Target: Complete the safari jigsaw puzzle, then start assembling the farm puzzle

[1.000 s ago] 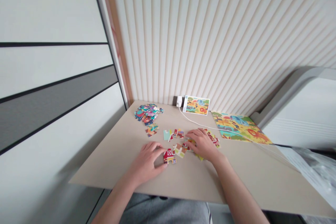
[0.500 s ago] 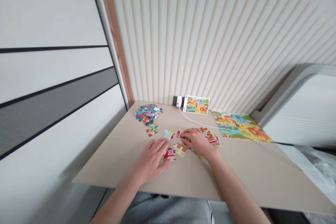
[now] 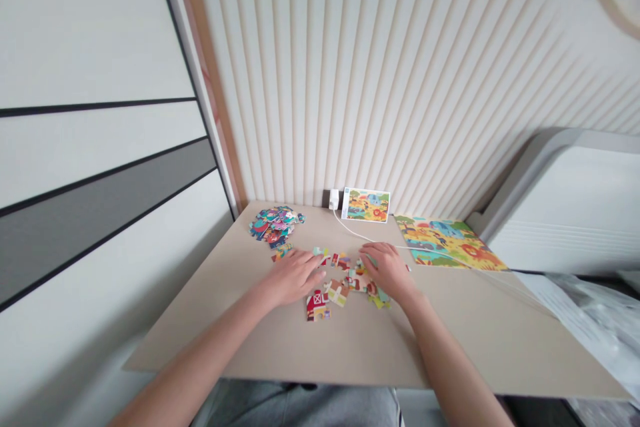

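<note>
Palm down, my left hand [image 3: 295, 275] hovers at or rests on the left edge of the loose puzzle pieces, fingers apart and holding nothing visible. My right hand [image 3: 386, 270] lies over the right-hand pile of pieces, covering much of it; its fingertips are bent down and what they touch is hidden. Between the hands are a brown and pale green piece [image 3: 338, 292], a small red piece [image 3: 335, 259] and several others. A red barn piece [image 3: 317, 301] sits nearer the front, below my left hand.
A pile of dark blue puzzle pieces [image 3: 276, 224] is at the back left. A picture card [image 3: 366, 205] leans on the wall beside a white charger [image 3: 334, 199]. Its cable crosses a colourful animal puzzle [image 3: 450, 240] at the right. Plastic wrapping [image 3: 595, 313] lies far right.
My left hand has moved up and left, uncovering the red barn piece. My right hand has shifted right, showing more pieces beside it. The view has tilted slightly.
</note>
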A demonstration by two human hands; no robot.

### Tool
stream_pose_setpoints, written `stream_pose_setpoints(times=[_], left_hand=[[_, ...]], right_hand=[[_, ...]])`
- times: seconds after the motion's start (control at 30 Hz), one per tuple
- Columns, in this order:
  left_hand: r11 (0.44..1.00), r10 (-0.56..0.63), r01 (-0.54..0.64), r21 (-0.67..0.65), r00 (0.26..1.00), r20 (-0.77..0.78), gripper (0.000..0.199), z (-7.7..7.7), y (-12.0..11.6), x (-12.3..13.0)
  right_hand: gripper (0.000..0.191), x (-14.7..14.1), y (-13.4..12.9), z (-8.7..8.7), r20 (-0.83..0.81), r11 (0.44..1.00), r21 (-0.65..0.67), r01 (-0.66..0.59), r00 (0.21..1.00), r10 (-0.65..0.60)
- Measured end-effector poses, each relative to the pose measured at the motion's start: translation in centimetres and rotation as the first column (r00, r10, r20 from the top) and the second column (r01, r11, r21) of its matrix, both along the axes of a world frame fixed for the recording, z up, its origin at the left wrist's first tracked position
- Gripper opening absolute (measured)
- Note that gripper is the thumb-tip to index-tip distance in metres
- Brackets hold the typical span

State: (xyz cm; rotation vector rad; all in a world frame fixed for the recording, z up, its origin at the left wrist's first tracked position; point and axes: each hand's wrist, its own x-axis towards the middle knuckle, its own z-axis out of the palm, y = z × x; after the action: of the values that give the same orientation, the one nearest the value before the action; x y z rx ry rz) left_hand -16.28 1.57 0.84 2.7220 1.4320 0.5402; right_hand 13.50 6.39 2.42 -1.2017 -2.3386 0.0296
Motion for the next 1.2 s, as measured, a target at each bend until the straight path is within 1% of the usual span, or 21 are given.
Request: stream_pose_setpoints(times=[0.07,0.13,0.2,0.23,0.3,0.37,0.47,0.63,0.8,0.9,1.0,1.1,1.2], left_hand=[[1.0,0.018,-0.018,0.016,1.0,0.022,0.045,-0.2,0.6,0.5],[0.999,0.026,-0.027,0.025,0.999,0.043,0.043,-0.6,0.7,1.0],[1.0,-0.002,0.0,0.03,0.998,0.063,0.04,-0.7,0.2,1.4],[0.999,-0.035,0.033,0.028,0.997,0.069,0.04,-0.6,-0.1,1.5],[0.992,-0.127,0.127,0.014,0.989,0.077,0.043,-0.4,-0.7,1.7],[0.977,-0.21,0.212,-0.014,0.975,0.071,0.05,-0.2,-1.2,1.9],[0.965,-0.253,0.256,-0.051,0.966,0.057,0.057,-0.5,-1.5,2.3],[0.965,-0.249,0.253,-0.073,0.967,0.061,0.058,-1.2,-1.4,2.5],[0.965,-0.246,0.252,-0.07,0.966,0.078,0.057,-1.2,-1.4,2.5],[0.968,-0.242,0.248,-0.05,0.965,0.103,0.057,-1.3,-1.4,2.6],[0.967,-0.245,0.251,-0.037,0.962,0.12,0.058,-1.4,-1.4,2.8],[0.968,-0.244,0.25,-0.037,0.963,0.113,0.056,-1.4,-1.6,3.0],[0.967,-0.245,0.25,-0.041,0.965,0.094,0.054,-1.1,-1.7,3.0]], right_hand=[[0.037,2.3,0.5,0.2,-0.059,0.996,-0.001,0.089,0.994,-0.089],[0.039,4.4,0.6,0.1,-0.058,0.992,-0.038,0.121,0.991,-0.123],[0.043,6.0,-0.1,-0.2,0.01,0.992,-0.106,0.072,0.997,-0.072],[0.05,6.6,-0.6,-0.4,0.052,0.989,-0.142,0.035,0.998,-0.028],[0.067,7.4,-1.9,-1.0,0.111,0.98,-0.196,-0.015,0.993,0.038],[0.074,8.1,-3.1,-1.4,0.131,0.974,-0.225,-0.018,0.99,0.049],[0.07,9.3,-4.2,-1.6,0.137,0.968,-0.251,0.006,0.99,0.029],[0.061,11.6,-5.3,-1.5,0.141,0.965,-0.257,0.059,0.99,-0.023],[0.06,14.0,-5.9,-2.1,0.109,0.964,-0.257,0.075,0.993,-0.048],[0.05,15.2,-5.9,-2.4,0.083,0.961,-0.25,0.114,0.992,-0.097],[0.044,15.6,-5.9,-2.5,0.05,0.953,-0.258,0.162,0.987,-0.154],[0.05,15.2,-5.6,-2.5,0.017,0.94,-0.268,0.211,0.977,-0.215],[0.052,14.8,-5.0,-2.1,0.007,0.929,-0.288,0.234,0.97,-0.242]])
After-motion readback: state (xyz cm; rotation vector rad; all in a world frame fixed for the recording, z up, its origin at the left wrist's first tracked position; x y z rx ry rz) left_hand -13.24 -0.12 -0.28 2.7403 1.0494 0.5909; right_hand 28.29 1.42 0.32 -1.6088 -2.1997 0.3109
